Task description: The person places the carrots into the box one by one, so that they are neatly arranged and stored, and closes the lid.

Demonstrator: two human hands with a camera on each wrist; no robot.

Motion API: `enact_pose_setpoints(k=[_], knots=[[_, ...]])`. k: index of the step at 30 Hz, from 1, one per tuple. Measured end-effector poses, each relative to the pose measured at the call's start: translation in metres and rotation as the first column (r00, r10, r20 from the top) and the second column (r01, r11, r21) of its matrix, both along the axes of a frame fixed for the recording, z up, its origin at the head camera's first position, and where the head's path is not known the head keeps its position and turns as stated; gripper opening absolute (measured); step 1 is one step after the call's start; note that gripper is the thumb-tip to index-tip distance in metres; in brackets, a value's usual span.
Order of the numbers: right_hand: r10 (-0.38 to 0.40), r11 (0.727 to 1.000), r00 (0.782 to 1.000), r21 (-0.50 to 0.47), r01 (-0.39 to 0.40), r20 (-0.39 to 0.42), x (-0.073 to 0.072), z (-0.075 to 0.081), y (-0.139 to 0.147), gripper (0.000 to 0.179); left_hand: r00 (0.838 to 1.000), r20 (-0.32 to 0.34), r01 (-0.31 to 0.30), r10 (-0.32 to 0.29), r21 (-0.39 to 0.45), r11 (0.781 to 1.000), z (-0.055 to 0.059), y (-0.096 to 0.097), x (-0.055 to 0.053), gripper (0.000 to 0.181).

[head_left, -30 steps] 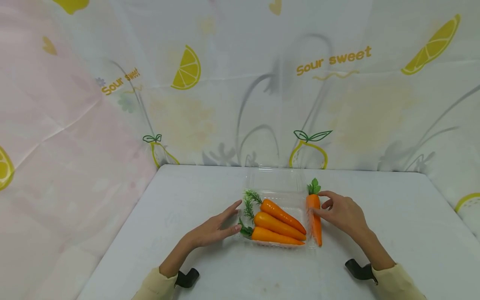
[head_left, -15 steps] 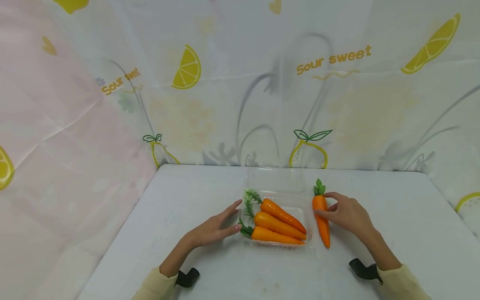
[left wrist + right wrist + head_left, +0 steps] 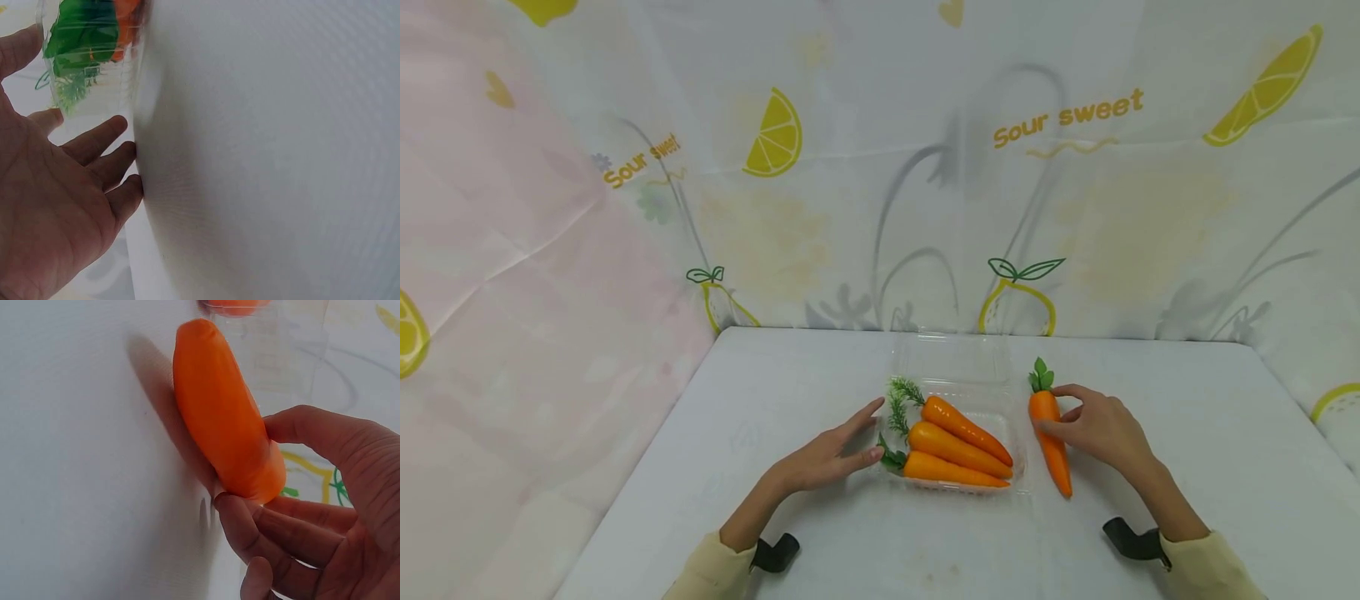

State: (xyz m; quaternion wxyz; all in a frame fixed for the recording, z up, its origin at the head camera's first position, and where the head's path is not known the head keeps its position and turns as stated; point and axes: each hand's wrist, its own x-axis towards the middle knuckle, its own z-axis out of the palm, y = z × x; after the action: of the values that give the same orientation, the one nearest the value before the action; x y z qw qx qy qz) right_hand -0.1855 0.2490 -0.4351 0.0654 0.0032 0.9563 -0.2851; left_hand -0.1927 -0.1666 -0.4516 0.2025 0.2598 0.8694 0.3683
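A carrot (image 3: 1050, 442) with green leaves at its top lies just right of the clear plastic box (image 3: 1021, 433). My right hand (image 3: 1105, 429) pinches it near its thick end between thumb and fingers, which the right wrist view shows close up on the carrot (image 3: 215, 406). Inside the box three more carrots (image 3: 958, 446) lie side by side, leaves to the left. My left hand (image 3: 831, 458) is at the box's left side, fingers spread and fairly straight; in the left wrist view its fingertips (image 3: 115, 125) are close to the box wall, and contact is hard to tell.
The box's clear lid (image 3: 951, 358) is folded back toward the rear of the white table (image 3: 797, 375). A lemon-printed cloth (image 3: 850, 167) hangs behind the table. Black wrist mounts (image 3: 777, 553) sit at both sleeves.
My right hand has moved the single carrot rightward, from against the box's right edge to a little away from it, its tip swinging right. The left hand has stayed in place.
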Motion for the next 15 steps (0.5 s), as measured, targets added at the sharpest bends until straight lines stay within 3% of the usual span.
enact_pose_setpoints(k=[15], knots=[[-0.015, 0.997, 0.999, -0.073, 0.011, -0.048, 0.0009, -0.0006, 0.0007, 0.067, 1.0, -0.001, -0.001, 0.001, -0.007, 1.0, 0.0001, -0.0004, -0.0007, 0.075]])
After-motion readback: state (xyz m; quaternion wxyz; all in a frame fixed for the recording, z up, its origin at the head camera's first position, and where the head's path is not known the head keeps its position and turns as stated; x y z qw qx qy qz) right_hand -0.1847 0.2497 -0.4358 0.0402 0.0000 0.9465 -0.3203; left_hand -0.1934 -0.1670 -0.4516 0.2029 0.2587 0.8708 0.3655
